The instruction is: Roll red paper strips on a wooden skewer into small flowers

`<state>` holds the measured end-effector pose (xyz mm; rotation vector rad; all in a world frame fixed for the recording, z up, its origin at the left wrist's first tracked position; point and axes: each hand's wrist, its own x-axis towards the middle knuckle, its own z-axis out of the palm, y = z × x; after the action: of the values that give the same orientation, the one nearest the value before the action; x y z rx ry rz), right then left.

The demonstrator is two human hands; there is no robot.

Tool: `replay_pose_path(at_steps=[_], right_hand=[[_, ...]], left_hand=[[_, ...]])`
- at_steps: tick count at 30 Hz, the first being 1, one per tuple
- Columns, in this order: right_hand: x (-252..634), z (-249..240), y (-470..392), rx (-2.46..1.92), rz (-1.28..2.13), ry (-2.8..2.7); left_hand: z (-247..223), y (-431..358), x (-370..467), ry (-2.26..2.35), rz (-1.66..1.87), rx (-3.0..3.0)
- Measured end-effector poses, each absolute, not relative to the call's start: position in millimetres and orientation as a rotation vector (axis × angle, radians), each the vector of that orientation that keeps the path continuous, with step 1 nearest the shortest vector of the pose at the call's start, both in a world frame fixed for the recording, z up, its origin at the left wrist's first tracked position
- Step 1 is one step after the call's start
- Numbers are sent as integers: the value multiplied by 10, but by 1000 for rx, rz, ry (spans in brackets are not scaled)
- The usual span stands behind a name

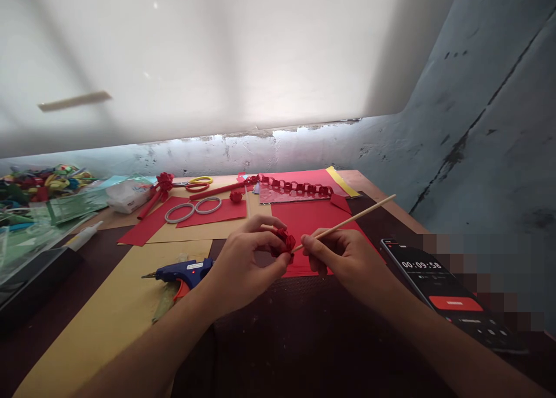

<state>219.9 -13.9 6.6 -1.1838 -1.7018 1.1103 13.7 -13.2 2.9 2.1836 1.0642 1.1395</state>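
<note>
My left hand (256, 256) is closed on a small red paper flower (284, 241), thumb and fingers around its sides. In my right hand (336, 250) a thin wooden stick (365, 213) is pinched near its lower end and slants up to the right. The stick's tip meets the flower's right side; whether it goes inside I cannot tell. Beneath and behind both hands lies red paper (299, 215). A blue glue gun (185, 272) with an orange trigger rests left of my left wrist, partly hidden by it.
Behind are a red paper chain (295, 186), another red flower (236, 197), two grey rings (208, 205) and scissors (197, 183). A flower on a red stem (164, 183) lies farther left. A phone (434, 288) showing a timer is at right, a bag of ribbons (47, 189) at far left.
</note>
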Motion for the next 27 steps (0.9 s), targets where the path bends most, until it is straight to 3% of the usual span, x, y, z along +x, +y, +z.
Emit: replay_pose_path(at_steps=[27], right_hand=[[2201,74,-140,-1180,1136,-1663]], left_hand=[[50,-139,129,1076,1119,2163]])
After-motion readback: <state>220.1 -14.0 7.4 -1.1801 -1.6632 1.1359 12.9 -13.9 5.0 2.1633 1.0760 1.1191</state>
